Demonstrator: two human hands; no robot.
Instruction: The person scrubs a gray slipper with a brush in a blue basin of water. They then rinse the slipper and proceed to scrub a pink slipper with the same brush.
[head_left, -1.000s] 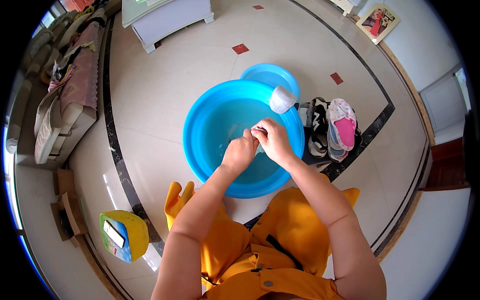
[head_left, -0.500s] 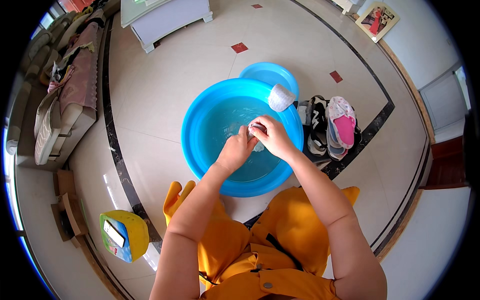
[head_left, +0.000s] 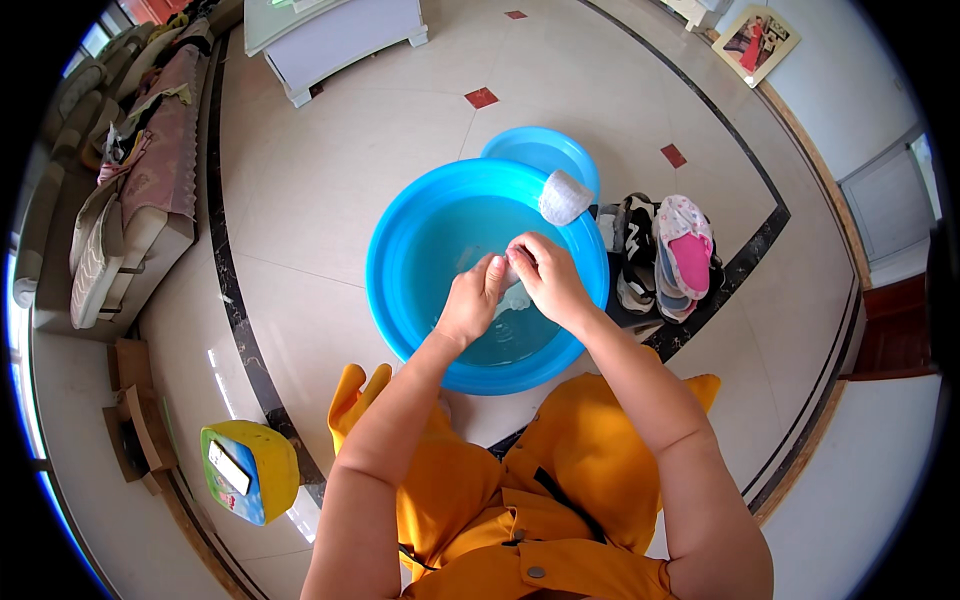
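The small pale cloth (head_left: 514, 299) is between my two hands, over the big blue tub (head_left: 384, 260), and part of it hangs down just under my grip. My left hand (head_left: 475, 300) and my right hand (head_left: 548, 278) are both closed on it, held narrow, with the thumbs up and close together. I can't see the fingers tucked under. Half a second ago my hands were tighter together and the cloth was bunched up more. Now there is a bit more room between them, and more white shows below. I think this means the cloth is being spread a little, and I have not let go. The water (head_left: 460, 235) is all around under my grip. Past my right hand, a light grey cloth (head_left: 566, 198) hangs over the tub's edge. Farther out that way are a black-and-white shoe (head_left: 637, 245) and a pink-lined shoe (head_left: 690, 262). Ahead of my grip, behind the tub, is a smaller blue basin (head_left: 545, 145).
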